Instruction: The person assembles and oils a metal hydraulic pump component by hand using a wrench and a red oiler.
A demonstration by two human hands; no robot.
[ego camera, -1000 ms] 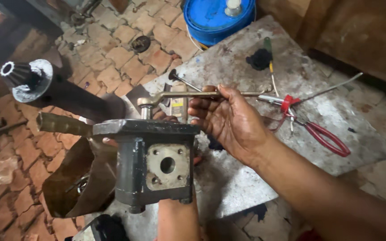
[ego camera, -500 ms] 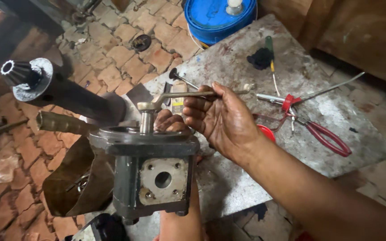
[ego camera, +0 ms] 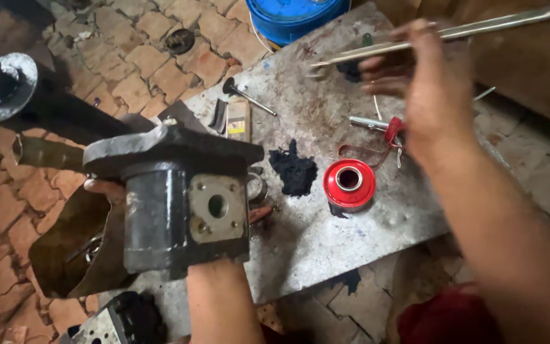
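My left hand (ego camera: 106,190) grips a heavy dark metal pump body (ego camera: 179,197) from behind and holds it upright above the near edge of a grey stone slab (ego camera: 326,236). Its pale square face with a round port and bolt holes looks at me. Only fingertips show at the body's left side. My right hand (ego camera: 431,95) is lifted over the slab's far right and holds a long metal wrench (ego camera: 440,33) that points up and to the right. The hand is blurred.
On the slab lie a red round cap (ego camera: 349,182), a black rag (ego camera: 294,169), red-handled pliers (ego camera: 377,137), a valve-like stem (ego camera: 246,97) and a small box (ego camera: 238,121). A blue drum (ego camera: 291,16) stands beyond. A dark shaft with a flange (ego camera: 7,86) lies left on brick floor.
My right hand has lifted the wrench off the pump's top and swung it up to the right. The pump body has tilted and come closer. The red cap now shows.
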